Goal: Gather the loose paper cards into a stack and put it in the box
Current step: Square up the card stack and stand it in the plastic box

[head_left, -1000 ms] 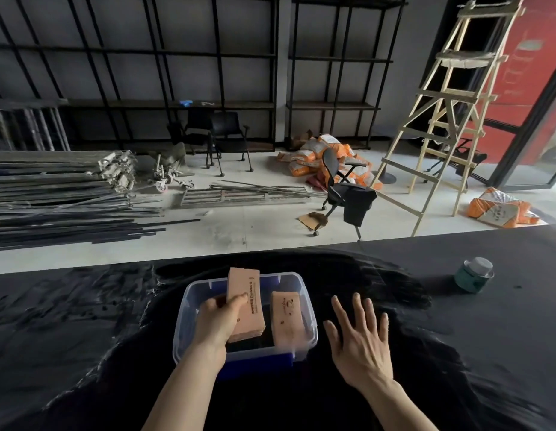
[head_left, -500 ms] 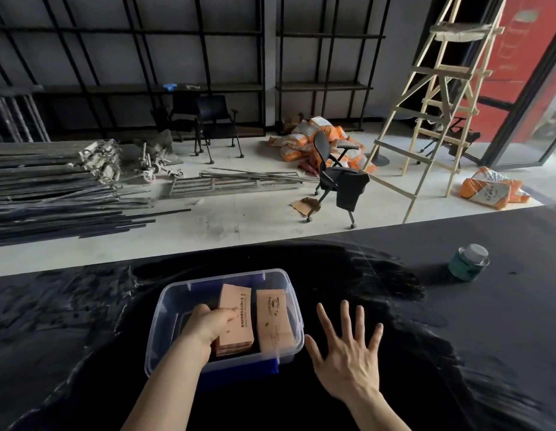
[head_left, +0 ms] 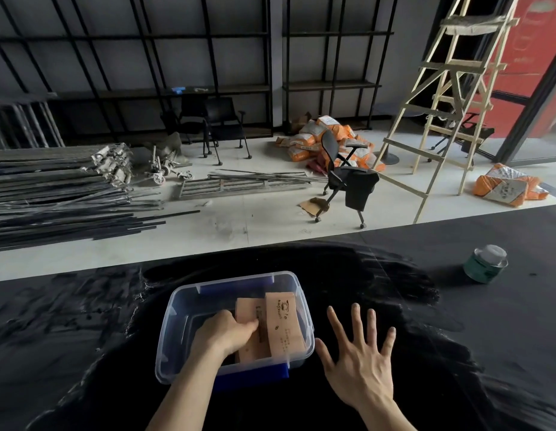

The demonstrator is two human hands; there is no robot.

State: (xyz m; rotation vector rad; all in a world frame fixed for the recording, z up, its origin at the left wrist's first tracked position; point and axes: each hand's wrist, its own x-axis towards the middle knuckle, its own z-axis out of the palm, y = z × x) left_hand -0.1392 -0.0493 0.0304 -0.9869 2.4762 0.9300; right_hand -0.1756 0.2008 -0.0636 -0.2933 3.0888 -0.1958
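Left hand gripping card stack in box, right hand spread, print unreadable

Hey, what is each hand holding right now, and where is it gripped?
Left hand grips the left card stack by its left long edge, inside the box. Right hand holds nothing.

Card stack — lower now, inside box.

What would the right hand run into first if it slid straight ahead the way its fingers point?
Probably nothing: the right hand lies open on the black table, fingers aimed away from the person, beside the clear plastic box. Only bare tabletop shows ahead; the green tin sits well off to the right.
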